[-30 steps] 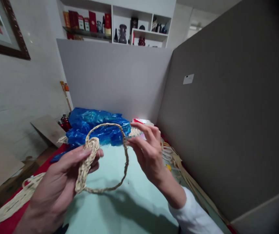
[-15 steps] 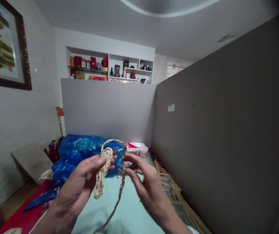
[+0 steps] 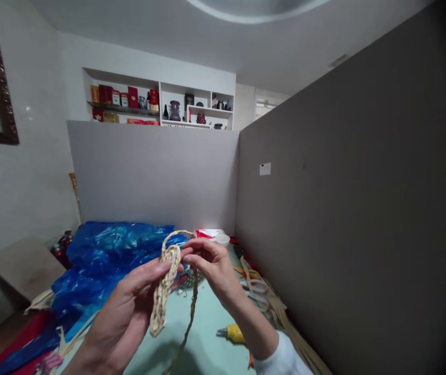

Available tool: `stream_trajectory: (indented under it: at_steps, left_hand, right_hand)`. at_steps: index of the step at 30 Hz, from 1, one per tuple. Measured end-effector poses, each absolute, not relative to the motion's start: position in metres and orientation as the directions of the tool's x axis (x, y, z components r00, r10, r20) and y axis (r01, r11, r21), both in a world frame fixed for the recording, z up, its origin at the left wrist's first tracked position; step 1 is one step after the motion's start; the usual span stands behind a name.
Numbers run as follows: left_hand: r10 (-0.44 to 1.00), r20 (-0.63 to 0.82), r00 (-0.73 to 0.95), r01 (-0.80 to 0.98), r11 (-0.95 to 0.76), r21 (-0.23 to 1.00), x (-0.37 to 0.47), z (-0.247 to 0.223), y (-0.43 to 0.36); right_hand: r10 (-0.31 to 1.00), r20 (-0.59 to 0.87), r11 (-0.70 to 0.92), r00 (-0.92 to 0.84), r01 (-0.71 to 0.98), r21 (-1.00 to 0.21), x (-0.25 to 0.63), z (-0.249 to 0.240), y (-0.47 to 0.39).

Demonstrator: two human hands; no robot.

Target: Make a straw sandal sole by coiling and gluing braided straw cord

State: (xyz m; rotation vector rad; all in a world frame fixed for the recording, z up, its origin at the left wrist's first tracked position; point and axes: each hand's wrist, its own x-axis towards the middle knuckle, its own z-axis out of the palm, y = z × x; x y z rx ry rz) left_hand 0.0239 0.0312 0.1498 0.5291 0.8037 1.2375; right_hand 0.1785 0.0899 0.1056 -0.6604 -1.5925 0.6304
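Leaning board: a pale board (image 3: pixel 23 271) stands tilted at the far left, low against the wall.
Blue plastic: a crumpled blue sheet or bag (image 3: pixel 101 265) spreads over the left and far part of the table, behind the left hand.
Left hand: the left hand (image 3: pixel 123 307) is closed in a light grip, thumb laid flat on the near face of the braided piece, fingers behind it and partly hidden.
Braided piece: the long, narrow, round-ended braided piece (image 3: pixel 164 299) is held upright above the table, leaning a little, its upper end close to the right fingertips.
Braided cord: from near the top of the piece a thin cord (image 3: pixel 194 307) arches over, passes by the right fingers and hangs down toward the near side.
Right hand: the right hand (image 3: pixel 215 268) is mostly closed, thumb and forefinger nearly together beside the left fingertips; whether they pinch the cord cannot be told.
Table top: pale green table (image 3: pixel 211 304) below both hands.
Cup: white cup (image 3: pixel 223 239), just beyond the right hand.
Tool: a yellow tool (image 3: pixel 235 333) with a metal tip lies beside the right forearm.
Strips: long pale strips (image 3: pixel 281 307) lie along the right edge.
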Motion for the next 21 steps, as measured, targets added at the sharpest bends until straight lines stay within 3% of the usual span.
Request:
stream_trajectory:
  at_steps: [3, 9, 13, 18, 21]
  left_hand:
    - [0.945, -0.304, 0.122, -0.593, 0.315, 0.741, 0.026, 0.141, 0.040]
    - [0.965, -0.170, 0.199, -0.502, 0.250, 0.828, 0.022, 0.126, 0.049]
    - [0.946, -0.203, 0.253, -0.422, 0.296, 0.857, 0.016, 0.119, 0.047]
    - [0.958, -0.229, 0.173, -0.455, 0.284, 0.844, 0.011, 0.116, 0.040]
    - [0.953, -0.197, 0.229, -0.506, 0.289, 0.813, 0.016, 0.124, 0.038]
  right_hand:
    - [0.784, 0.617, 0.615, -0.073, -0.045, -0.787, 0.180, 0.086, 0.101]
    - [0.862, 0.506, 0.496, 0.040, -0.273, -0.824, 0.175, 0.072, 0.104]
    - [0.900, 0.435, 0.414, 0.039, -0.388, -0.823, 0.173, 0.077, 0.101]
    - [0.918, 0.394, 0.381, 0.049, -0.387, -0.840, 0.173, 0.082, 0.097]
    - [0.888, 0.439, 0.460, 0.136, -0.284, -0.841, 0.172, 0.085, 0.091]
